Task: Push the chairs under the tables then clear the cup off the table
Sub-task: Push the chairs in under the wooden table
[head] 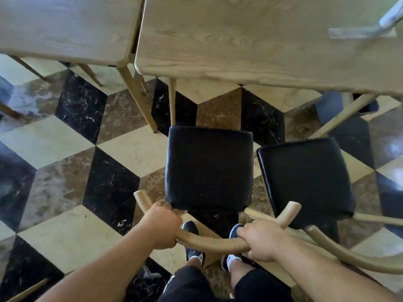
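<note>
A wooden chair with a black padded seat [209, 167] stands in front of me, its seat short of the edge of the light wooden table [250, 51]. My left hand [162, 225] and my right hand [258, 240] both grip its curved wooden backrest [212, 245], one at each side. A second chair with a black seat [305, 179] stands just to the right, angled, its backrest touching the first chair's. No cup is in view.
Another wooden table [65, 29] stands at the left, close beside the first. A grey metal object [370, 29] lies on the right table's far corner. The floor is tiled in black, cream and brown diamonds. My feet are behind the chair.
</note>
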